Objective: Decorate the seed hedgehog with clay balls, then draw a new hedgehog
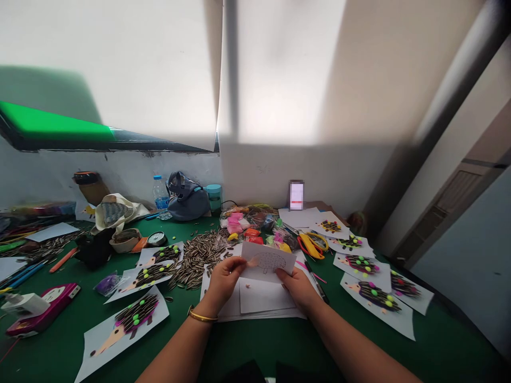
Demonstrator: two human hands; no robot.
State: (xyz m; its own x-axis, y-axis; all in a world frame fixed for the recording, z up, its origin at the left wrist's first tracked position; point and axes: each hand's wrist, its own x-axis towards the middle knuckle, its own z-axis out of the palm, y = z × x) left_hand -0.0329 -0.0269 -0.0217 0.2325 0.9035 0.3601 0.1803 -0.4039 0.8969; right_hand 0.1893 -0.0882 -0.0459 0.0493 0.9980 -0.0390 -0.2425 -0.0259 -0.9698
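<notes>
A white sheet of paper (265,259) with a line drawing of a hedgehog is held up between my two hands. My left hand (227,276) pinches its left side, near a peach-coloured patch at the hedgehog's snout. At the lower right corner my right hand (297,284) grips the same sheet with the thumb in front. Under the raised sheet lies a stack of white paper (263,303), with a small peach scrap (248,286) on top. A pile of sunflower seeds (195,258) spreads to the left of the stack.
Seed-covered hedgehog pictures lie left (131,324) and right (377,300). Yellow-handled scissors (311,246) and bags of coloured clay (251,221) are behind my hands. A phone (296,195) leans on the wall. A water bottle (161,197) and a magenta device (46,308) are at left.
</notes>
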